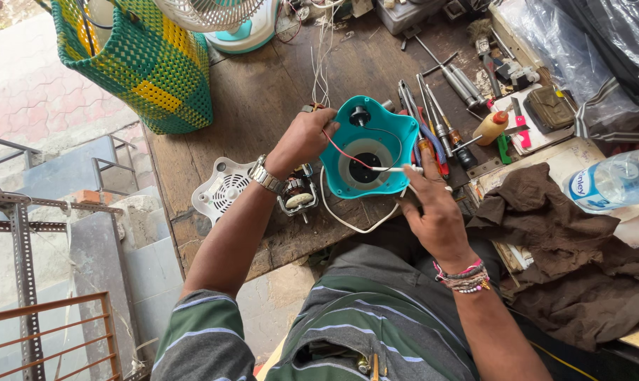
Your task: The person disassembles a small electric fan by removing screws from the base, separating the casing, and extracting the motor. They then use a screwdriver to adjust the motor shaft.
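My left hand (303, 139), with a metal wristwatch, grips the left rim of a teal plastic fan housing (383, 134) held over the wooden workbench. My right hand (432, 204) pinches a white wire (393, 168) at the housing's lower right edge. A red wire (341, 149) and a black wire cross the housing's open inside, which has a round black hole in the middle. A white cord (348, 222) loops below the housing.
A small electric motor (298, 197) and a white vented cover (221, 189) lie by my left wrist. Screwdrivers and pliers (439, 130) lie right of the housing. A brown cloth (566, 247), a plastic bottle (612, 182), a green-yellow woven basket (147, 63) and a fan (224, 21) stand around.
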